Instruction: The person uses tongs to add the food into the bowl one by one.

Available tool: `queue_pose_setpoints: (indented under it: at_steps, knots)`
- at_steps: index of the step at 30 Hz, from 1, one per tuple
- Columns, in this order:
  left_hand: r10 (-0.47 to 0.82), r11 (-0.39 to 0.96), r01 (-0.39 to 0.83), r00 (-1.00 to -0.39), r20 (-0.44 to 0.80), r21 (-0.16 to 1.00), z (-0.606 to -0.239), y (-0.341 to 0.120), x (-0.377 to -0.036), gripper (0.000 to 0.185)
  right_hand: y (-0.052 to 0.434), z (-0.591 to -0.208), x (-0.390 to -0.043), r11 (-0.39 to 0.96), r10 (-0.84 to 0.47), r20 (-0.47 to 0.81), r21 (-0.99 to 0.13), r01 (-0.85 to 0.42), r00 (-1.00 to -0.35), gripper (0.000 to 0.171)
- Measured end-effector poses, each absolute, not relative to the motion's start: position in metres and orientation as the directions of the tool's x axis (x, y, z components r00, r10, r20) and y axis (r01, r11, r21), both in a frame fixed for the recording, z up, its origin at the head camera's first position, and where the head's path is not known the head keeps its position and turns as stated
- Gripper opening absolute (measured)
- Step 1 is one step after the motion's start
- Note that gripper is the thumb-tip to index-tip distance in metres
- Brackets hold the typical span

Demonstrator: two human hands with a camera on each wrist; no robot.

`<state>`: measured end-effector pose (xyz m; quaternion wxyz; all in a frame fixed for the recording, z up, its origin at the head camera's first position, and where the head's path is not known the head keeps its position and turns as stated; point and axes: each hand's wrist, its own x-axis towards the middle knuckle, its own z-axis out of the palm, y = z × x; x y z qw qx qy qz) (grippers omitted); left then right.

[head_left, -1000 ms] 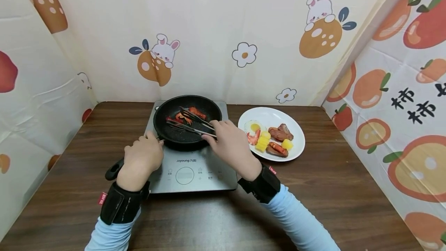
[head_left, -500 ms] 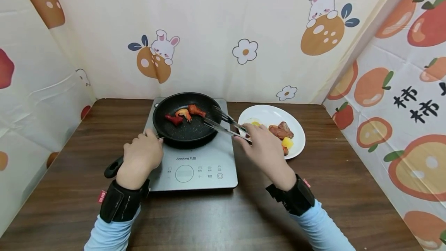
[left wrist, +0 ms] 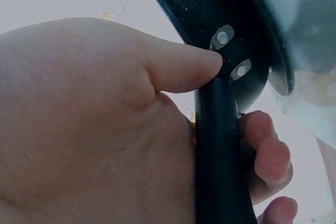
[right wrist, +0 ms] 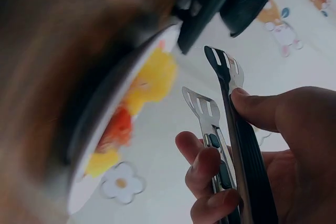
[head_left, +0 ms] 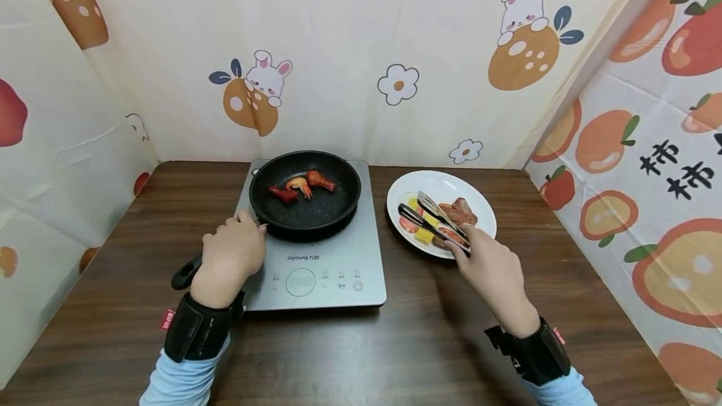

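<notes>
A black frying pan [head_left: 333, 208] stands on a silver induction cooker [head_left: 350, 249]. My left hand [head_left: 234, 255] grips its handle [left wrist: 218, 145], fingers curled round it and the thumb on top near the rivets. In the pan lie a drumstick [head_left: 320, 180], a shrimp [head_left: 300, 187] and a dark red piece [head_left: 283, 194]. Over the white plate [head_left: 445, 180], my right hand [head_left: 496, 271] holds metal food tongs [right wrist: 244, 145] with black grips. The tongs' slotted tips stand apart with nothing between them. Part of the plate's food is hidden behind the tongs.
Brown meat [head_left: 461, 210], yellow chunks [head_left: 424, 237] and a shrimp [head_left: 407, 225] lie on the plate, right of the cooker. All stands on a dark wooden table [head_left: 316, 356], with printed cloth walls [head_left: 350, 30] behind and at both sides.
The right hand has moved the tongs from inside the pan rightward to above the plate. The pieces in the pan have come into full view. The left hand keeps its grip on the handle.
</notes>
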<state>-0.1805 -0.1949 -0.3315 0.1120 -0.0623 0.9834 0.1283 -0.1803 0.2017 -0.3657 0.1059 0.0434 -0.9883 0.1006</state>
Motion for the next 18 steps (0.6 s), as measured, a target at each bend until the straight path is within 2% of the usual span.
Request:
queue_pose_setpoints:
  at_steps: [7,18]
  knots:
    - [-0.110,0.955,-0.169,-0.965,-0.238,0.242,-0.331,-0.193,-0.180,0.044,0.218,-0.381,-0.165,0.980,-0.021,0.215,-0.189,-0.063,-0.976,0.042]
    - [-0.119,0.955,-0.176,-0.965,-0.233,0.241,-0.331,-0.193,-0.180,0.043,0.218,-0.396,-0.154,0.980,-0.057,0.388,-0.155,-0.126,-0.920,0.040]
